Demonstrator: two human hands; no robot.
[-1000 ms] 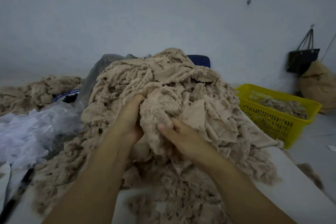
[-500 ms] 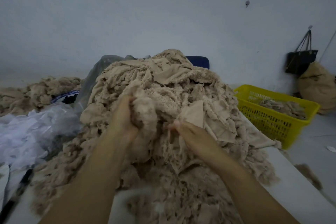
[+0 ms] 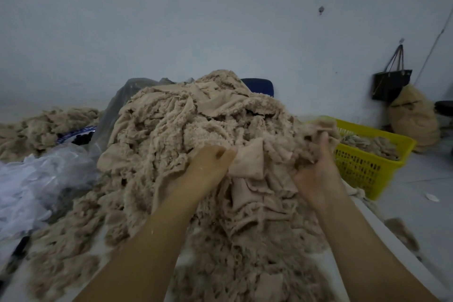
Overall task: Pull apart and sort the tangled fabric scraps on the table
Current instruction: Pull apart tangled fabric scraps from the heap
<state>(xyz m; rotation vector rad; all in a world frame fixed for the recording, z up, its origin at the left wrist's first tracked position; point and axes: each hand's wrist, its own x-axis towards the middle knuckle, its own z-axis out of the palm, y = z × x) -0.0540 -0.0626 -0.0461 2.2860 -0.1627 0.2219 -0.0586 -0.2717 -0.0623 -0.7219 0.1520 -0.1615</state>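
A tall heap of tangled beige fabric scraps (image 3: 186,130) covers the middle of the white table (image 3: 348,272). My left hand (image 3: 210,164) pinches a smooth beige piece (image 3: 250,162) at the front of the heap. Off to the right, my right hand (image 3: 316,167) grips a fuzzy clump of scraps (image 3: 316,130), lifted at the heap's right side, close to the yellow basket (image 3: 362,171). Both forearms reach in from the bottom edge.
The yellow basket stands right of the table and holds beige scraps (image 3: 367,146). Clear plastic sheeting (image 3: 36,184) lies at the left, with a smaller scrap pile (image 3: 44,127) behind it. A black bag (image 3: 392,81) hangs on the wall over a stuffed sack (image 3: 414,120).
My right hand has swung right and upward toward the basket, pulling a clump out of the heap. My left hand has shifted right and now pinches the smooth piece.
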